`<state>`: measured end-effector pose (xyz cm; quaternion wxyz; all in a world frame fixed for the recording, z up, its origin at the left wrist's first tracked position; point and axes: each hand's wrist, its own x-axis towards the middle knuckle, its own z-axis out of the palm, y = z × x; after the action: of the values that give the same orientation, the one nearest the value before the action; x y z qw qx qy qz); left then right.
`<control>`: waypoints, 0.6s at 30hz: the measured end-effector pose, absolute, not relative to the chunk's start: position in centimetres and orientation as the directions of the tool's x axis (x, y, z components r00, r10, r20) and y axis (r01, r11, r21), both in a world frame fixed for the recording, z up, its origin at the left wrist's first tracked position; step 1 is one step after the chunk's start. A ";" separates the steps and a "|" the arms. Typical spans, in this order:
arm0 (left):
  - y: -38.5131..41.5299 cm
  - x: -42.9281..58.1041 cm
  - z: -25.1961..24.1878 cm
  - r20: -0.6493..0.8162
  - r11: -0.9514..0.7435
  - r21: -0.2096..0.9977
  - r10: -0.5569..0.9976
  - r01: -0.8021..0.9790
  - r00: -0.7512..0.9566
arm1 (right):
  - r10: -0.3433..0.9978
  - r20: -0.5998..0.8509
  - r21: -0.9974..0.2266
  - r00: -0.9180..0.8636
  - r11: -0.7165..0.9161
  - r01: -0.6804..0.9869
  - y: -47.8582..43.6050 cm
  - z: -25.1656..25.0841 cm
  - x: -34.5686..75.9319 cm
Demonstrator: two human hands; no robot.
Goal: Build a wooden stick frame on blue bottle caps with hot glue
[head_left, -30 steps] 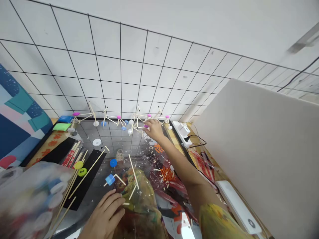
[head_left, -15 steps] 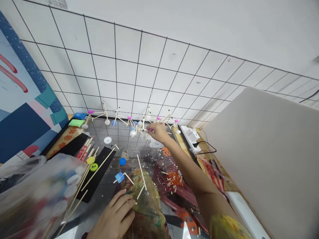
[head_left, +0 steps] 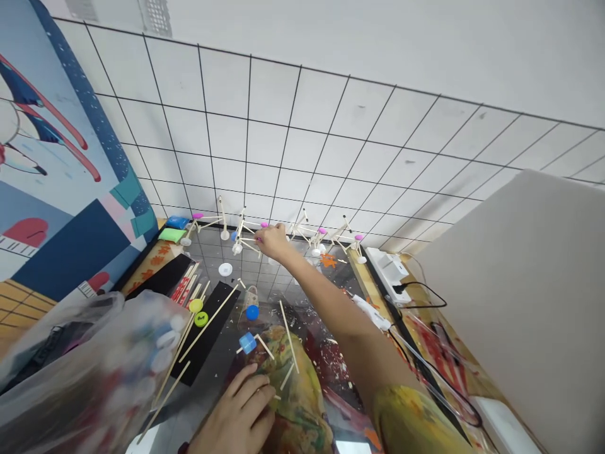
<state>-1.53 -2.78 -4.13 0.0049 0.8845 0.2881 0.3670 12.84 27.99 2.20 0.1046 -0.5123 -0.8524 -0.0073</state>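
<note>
My right hand (head_left: 273, 243) reaches to the back of the table. Its fingers are closed on a stick figure (head_left: 246, 240) made of thin pale wooden sticks, with a white cap at its foot and a bit of pink at the fingertips. Other stick figures (head_left: 302, 224) with pink tops and round cap feet stand in a row along the wall on both sides of that hand. My left hand (head_left: 244, 403) lies near the front edge, fingers stretched out, holding nothing. Just beyond it sits a pair of joined blue bottle caps (head_left: 247, 342) with bent sticks attached.
A clear bag of bottle caps (head_left: 127, 372) stands front left, beside loose sticks (head_left: 208, 325) on black card. White cap (head_left: 225, 269) and blue cap (head_left: 252, 312) lie mid-table. On the right are a white glue gun (head_left: 371, 312), its cable and a power strip (head_left: 390, 274).
My right hand has moved left along the row, carrying the stick figure. The camera view has turned slightly left, and the glue gun now shows beside my right forearm. My left hand stays resting.
</note>
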 end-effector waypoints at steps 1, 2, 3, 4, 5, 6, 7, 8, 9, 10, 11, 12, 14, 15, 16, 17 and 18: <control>-2.9 -1.5 -4.2 0.645 -0.832 0.225 0.517 0.507 0.562 | 0.869 0.193 -0.087 -0.456 0.478 0.874 28.2 2.1 12.7; -2.9 -1.5 -4.3 0.646 -0.829 0.231 0.522 0.509 0.556 | 0.866 0.200 -0.080 -0.458 0.480 0.874 28.4 2.0 12.5; -3.0 -1.5 -4.3 0.643 -0.826 0.236 0.527 0.511 0.556 | 0.864 0.206 -0.076 -0.459 0.482 0.873 28.6 1.8 12.4; -3.1 -1.5 -4.4 0.635 -0.824 0.239 0.533 0.514 0.559 | 0.862 0.212 -0.073 -0.461 0.484 0.872 28.7 1.7 12.3; -3.1 -1.6 -4.4 0.622 -0.821 0.242 0.540 0.518 0.566 | 0.859 0.217 -0.072 -0.463 0.487 0.870 28.7 1.6 12.3; -3.1 -1.6 -4.4 0.609 -0.819 0.243 0.546 0.520 0.575 | 0.857 0.222 -0.073 -0.465 0.490 0.869 28.7 1.5 12.4; -3.1 -1.6 -4.4 0.609 -0.818 0.245 0.548 0.521 0.574 | 0.855 0.226 -0.073 -0.467 0.493 0.867 28.6 1.4 12.5; -3.0 -1.6 -4.4 0.614 -0.820 0.243 0.544 0.519 0.572 | 0.853 0.233 -0.076 -0.467 0.495 0.866 28.3 1.3 12.7; -3.0 -1.6 -4.3 0.626 -0.824 0.237 0.535 0.514 0.568 | 0.851 0.247 -0.084 -0.463 0.494 0.865 28.0 1.3 13.0; -2.9 -1.6 -4.3 0.641 -0.832 0.227 0.519 0.506 0.565 | 0.852 0.267 -0.101 -0.451 0.490 0.866 27.6 1.2 13.4; -2.8 -1.5 -4.2 0.652 -0.842 0.213 0.501 0.496 0.570 | 0.856 0.293 -0.131 -0.426 0.477 0.869 27.2 1.1 13.8; -2.8 -1.5 -4.0 0.658 -0.851 0.201 0.485 0.486 0.576 | 0.864 0.320 -0.172 -0.388 0.456 0.874 26.7 1.0 14.3; -2.8 -1.4 -3.9 0.665 -0.860 0.187 0.466 0.474 0.583 | 0.892 0.353 -0.269 -0.283 0.386 0.882 25.6 0.5 15.3; -2.8 -1.4 -3.8 0.666 -0.860 0.191 0.468 0.474 0.581 | 0.911 0.349 -0.315 -0.222 0.337 0.887 25.2 0.2 15.8; -2.9 -1.4 -3.8 0.662 -0.860 0.195 0.470 0.471 0.584 | 0.932 0.326 -0.358 -0.158 0.277 0.892 24.8 -0.1 16.3; -3.0 -1.4 -3.8 0.656 -0.859 0.203 0.475 0.470 0.586 | 0.956 0.277 -0.401 -0.097 0.206 0.893 24.5 -0.5 16.7; -3.1 -1.4 -3.8 0.650 -0.858 0.210 0.480 0.468 0.589 | 0.977 0.206 -0.440 -0.046 0.135 0.888 24.3 -1.0 17.0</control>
<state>-1.39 -3.11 -3.81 0.0082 0.8914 0.2660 0.3668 17.01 24.29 -1.00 0.2316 -0.6505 -0.7168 0.0968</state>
